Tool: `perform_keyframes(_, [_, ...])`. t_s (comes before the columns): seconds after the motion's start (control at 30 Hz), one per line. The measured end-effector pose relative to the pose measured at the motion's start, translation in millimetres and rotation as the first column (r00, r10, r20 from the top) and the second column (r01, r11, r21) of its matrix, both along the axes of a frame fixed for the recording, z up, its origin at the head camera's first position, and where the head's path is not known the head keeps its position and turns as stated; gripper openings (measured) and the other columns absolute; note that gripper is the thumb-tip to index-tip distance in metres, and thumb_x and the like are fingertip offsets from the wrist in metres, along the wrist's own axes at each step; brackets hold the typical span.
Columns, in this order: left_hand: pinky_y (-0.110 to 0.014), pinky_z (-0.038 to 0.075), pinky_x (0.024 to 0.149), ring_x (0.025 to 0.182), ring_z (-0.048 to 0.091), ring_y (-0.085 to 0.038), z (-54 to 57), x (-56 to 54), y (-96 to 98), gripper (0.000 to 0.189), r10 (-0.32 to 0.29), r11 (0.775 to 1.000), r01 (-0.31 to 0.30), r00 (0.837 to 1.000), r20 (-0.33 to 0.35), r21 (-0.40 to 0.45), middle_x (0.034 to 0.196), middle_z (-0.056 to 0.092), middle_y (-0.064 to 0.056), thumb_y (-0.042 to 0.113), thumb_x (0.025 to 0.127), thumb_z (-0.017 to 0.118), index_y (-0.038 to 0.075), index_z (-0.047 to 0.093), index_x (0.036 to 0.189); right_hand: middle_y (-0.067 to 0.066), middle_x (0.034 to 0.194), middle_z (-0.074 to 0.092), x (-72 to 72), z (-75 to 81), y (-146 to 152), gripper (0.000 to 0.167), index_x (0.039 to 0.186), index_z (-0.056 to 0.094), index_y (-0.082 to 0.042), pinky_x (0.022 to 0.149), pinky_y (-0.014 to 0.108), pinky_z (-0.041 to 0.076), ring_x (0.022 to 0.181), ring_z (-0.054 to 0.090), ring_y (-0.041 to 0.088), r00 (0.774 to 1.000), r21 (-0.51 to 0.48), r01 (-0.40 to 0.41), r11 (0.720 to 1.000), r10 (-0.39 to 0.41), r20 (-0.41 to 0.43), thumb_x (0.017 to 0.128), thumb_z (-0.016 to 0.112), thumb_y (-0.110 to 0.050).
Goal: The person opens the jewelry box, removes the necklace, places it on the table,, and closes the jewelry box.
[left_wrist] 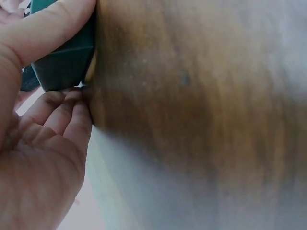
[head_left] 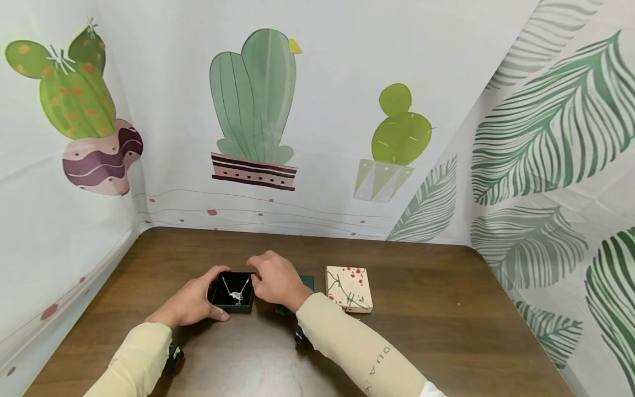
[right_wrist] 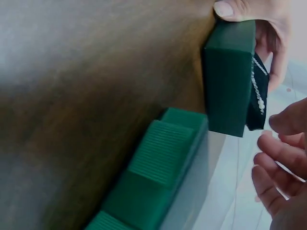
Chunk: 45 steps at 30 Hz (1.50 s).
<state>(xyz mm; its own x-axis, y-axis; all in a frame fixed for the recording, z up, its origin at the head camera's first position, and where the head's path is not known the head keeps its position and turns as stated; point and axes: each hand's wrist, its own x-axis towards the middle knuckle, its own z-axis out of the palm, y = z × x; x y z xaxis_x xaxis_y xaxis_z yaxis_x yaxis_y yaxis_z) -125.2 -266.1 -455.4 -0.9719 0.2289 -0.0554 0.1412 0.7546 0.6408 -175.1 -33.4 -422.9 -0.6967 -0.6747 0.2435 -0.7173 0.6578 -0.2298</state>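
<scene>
From my end: left hand (head_left: 195,298) is clamped on the dark green jewelry box (head_left: 233,309), lower frame, left of centre in head view. Silver necklace (head_left: 238,296) lies on its black insert (head_left: 235,280), which juts past the rim in right wrist view. Right hand (head_left: 278,280) is at the box's right edge, fingers parted, holding nothing. Green ribboned lid (right_wrist: 156,167) and floral-print box (head_left: 349,289) sit further right on the worktop (head_left: 426,325).
</scene>
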Motion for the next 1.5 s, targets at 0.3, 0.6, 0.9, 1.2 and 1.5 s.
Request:
perform_keyframes(0.3, [-0.046,0.05,0.091,0.104,0.063,-0.024,-0.1,-0.2,0.0,0.103,0.0,1.0,0.0,1.0,-0.001,-0.002,0.122,0.069,-0.012,0.032,0.06,0.102,0.019,0.046,0.146,0.001,0.107,0.076,1.1,-9.4,1,0.029,0.127,0.072,-0.012,0.083,0.023,0.055,0.097,0.067,0.014,0.992,-0.071,0.006,0.997,0.003,0.125,0.098,0.065,-0.012])
perform_keyframes(0.6, [-0.047,0.05,0.092,0.106,0.064,-0.027,0.7,-2.4,-0.2,0.103,-0.006,1.0,0.006,1.0,-0.008,0.007,0.125,0.068,-0.017,0.032,0.061,0.101,0.018,0.045,0.147,0.007,0.111,0.074,0.2,-11.7,-2,0.023,0.118,0.072,-0.007,0.085,0.02,0.055,0.096,0.069,0.012,0.903,-0.392,0.112,0.913,0.07,0.423,0.095,0.071,-0.003])
perform_keyframes(0.9, [-0.047,0.051,0.09,0.104,0.064,-0.027,1.9,-0.3,1.5,0.103,-0.016,1.0,0.016,1.0,-0.012,0.013,0.123,0.068,-0.017,0.032,0.062,0.101,0.015,0.045,0.146,0.009,0.101,0.075,0.3,-14.8,-4,0.019,0.107,0.075,-0.005,0.075,0.016,0.053,0.08,0.06,-0.001,0.838,-0.491,0.224,0.842,0.09,0.538,0.09,0.075,0.003])
perform_keyframes(1.2, [-0.04,0.051,0.087,0.094,0.063,-0.021,-2.0,0.4,0.1,0.107,0.002,0.999,-0.004,0.999,0.04,0.052,0.114,0.069,-0.013,0.028,0.065,0.099,0.008,0.036,0.149,0.011,0.095,0.074,-4.0,-9.2,-2,0.015,0.1,0.076,-0.004,0.073,0.02,0.052,0.079,0.06,0.004,0.79,-0.585,0.335,0.738,0.118,0.601,0.087,0.075,0.004])
perform_keyframes(1.5, [-0.046,0.051,0.092,0.099,0.063,-0.023,-2.6,4.3,-0.8,0.115,-0.016,0.998,0.016,1.0,-0.003,0.053,0.122,0.068,-0.018,0.026,0.067,0.098,0.001,0.031,0.157,0.017,0.096,0.073,-8.8,4.4,4,0.015,0.1,0.077,-0.001,0.069,0.02,0.052,0.077,0.061,0.006,0.763,-0.624,0.371,0.688,0.157,0.627,0.086,0.076,0.005])
